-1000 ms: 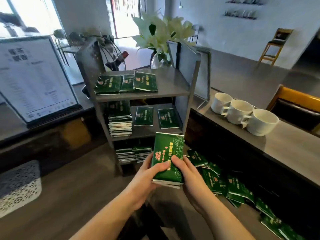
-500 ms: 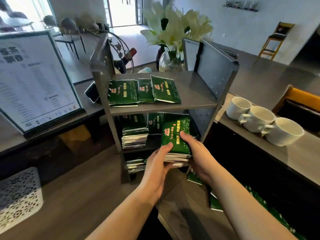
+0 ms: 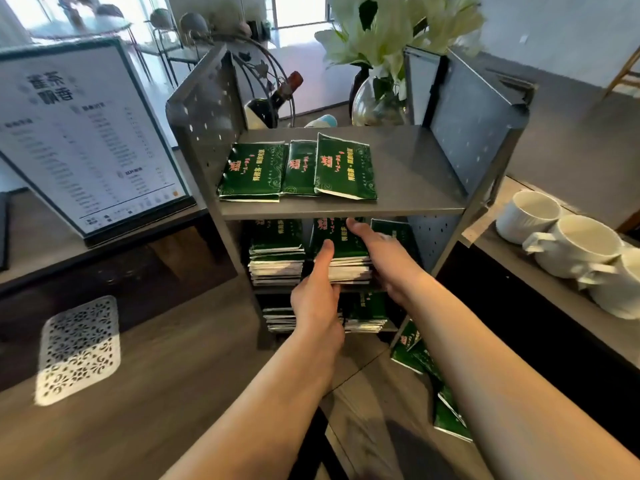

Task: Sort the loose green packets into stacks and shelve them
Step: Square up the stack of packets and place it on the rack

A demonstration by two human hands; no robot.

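A stack of green packets sits on the middle level of a grey metal shelf unit, held between both hands. My left hand grips its left front side with the thumb on top. My right hand holds its right side, thumb laid over the top packet. Another stack stands just to the left on the same level. Three green packets lie side by side on the top level. Lower stacks fill the bottom level. Loose green packets lie on the counter under my right forearm.
A framed menu stand leans at the left. A wine bottle and a glass vase of white lilies stand behind the shelf. Three white cups sit on the raised ledge at the right. A white perforated mat lies front left.
Both hands carried the stack from above the counter up and forward into the middle shelf level, where it now rests beside the left stack. The camera moved closer to the shelf.
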